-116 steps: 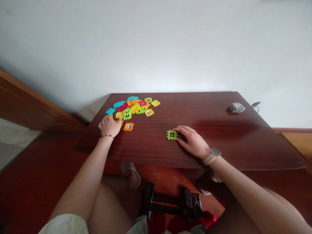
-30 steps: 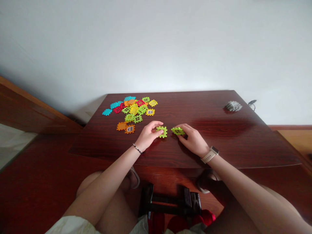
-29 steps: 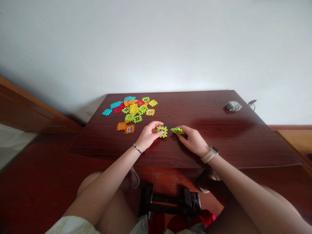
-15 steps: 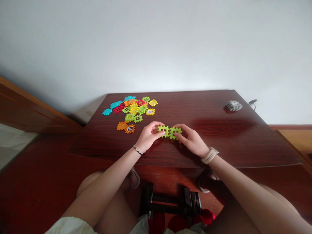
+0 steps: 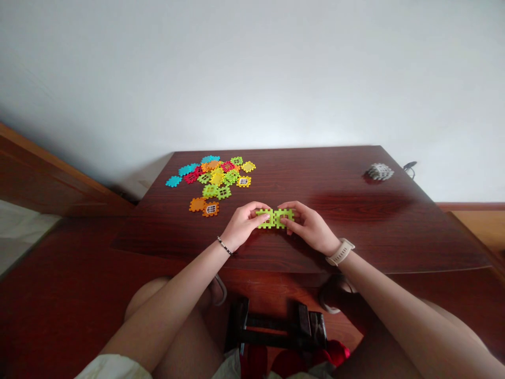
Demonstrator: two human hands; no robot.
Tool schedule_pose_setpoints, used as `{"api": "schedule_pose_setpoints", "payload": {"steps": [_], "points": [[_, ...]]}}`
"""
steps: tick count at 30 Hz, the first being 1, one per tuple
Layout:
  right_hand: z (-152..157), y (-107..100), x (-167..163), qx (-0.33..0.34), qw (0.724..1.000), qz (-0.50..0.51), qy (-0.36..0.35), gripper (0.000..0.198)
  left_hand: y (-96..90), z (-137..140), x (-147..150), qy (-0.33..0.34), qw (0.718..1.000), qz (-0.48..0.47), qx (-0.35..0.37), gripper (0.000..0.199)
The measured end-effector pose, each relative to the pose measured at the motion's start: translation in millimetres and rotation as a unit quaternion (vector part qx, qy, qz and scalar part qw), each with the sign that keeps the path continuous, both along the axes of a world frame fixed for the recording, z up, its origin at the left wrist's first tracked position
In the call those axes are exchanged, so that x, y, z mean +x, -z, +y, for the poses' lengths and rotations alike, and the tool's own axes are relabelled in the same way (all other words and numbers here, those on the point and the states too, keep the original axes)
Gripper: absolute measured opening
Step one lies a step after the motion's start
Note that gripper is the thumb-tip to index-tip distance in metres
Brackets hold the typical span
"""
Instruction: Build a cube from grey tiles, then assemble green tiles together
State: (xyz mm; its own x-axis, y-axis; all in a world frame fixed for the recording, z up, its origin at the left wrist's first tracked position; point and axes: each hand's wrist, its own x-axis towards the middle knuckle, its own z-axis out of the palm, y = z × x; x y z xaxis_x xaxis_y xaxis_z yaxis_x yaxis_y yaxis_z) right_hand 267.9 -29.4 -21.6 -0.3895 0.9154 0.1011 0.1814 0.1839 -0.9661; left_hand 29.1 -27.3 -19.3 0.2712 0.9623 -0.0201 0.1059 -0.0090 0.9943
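Two light green square tiles with notched edges and window openings are held side by side above the table's near half. My left hand (image 5: 245, 225) pinches the left green tile (image 5: 270, 223) between thumb and fingers. The right green tile (image 5: 279, 222) is gripped by my right hand (image 5: 311, 227), its thumb lying across the front. Their facing notched edges meet in the middle; whether they are fully interlocked I cannot tell. Fingers cover parts of both tiles.
A heap of green, yellow, red, orange and blue notched tiles (image 5: 216, 176) lies at the table's back left. Nearer are an orange tile (image 5: 197, 204) and an orange window tile (image 5: 211, 209). Grey notched pieces (image 5: 380, 171) sit at the back right of the dark wooden table (image 5: 339, 179).
Both hands have come slightly lower with the green tiles. The left tile has dropped level with the right one, and the gap between them has narrowed.
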Motion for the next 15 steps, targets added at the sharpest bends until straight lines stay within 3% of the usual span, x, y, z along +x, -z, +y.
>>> {"api": "schedule_pose_setpoints", "payload": {"steps": [15], "points": [[-0.2, -1.3, -0.6, -0.032, 0.999, 0.03, 0.001, 0.039, 0.1, 0.3, 0.0, -0.003, 1.0, 0.018, 0.003, 0.034]]}}
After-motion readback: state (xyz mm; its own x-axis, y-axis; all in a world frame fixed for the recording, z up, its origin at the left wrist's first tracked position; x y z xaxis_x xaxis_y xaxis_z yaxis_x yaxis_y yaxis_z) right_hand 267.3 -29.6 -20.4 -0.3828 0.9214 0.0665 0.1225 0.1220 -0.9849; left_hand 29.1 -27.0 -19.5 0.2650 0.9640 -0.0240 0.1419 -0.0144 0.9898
